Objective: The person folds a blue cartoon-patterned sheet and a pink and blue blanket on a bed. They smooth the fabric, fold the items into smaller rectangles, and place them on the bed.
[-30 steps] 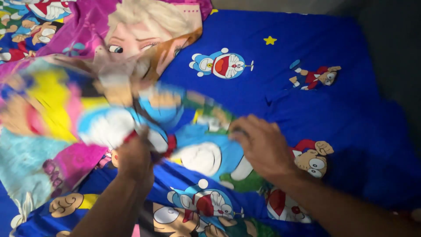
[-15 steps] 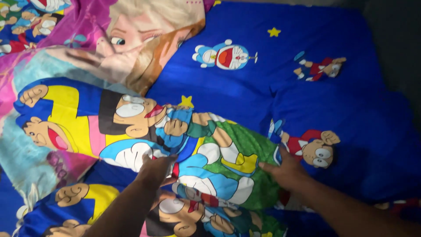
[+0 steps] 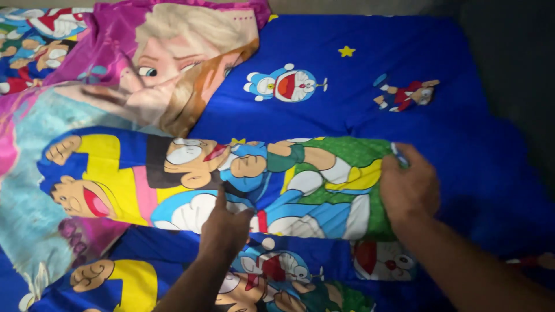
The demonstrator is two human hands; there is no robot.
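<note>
Both hands (image 3: pixel 225 222) on folded cartoon pillowcase (image 3: pixel 300 185)

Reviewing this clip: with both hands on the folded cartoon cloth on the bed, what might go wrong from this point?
The left hand only presses flat near the middle of the folded cartoon cloth, so the far-left end lies unheld and may shift or bunch.

The right hand grips just the right edge; a pull from there could open the fold or skew it.

The cloth overlaps the pink printed cloth and the blue bedsheet, so dragging it might wrinkle them too.
</note>
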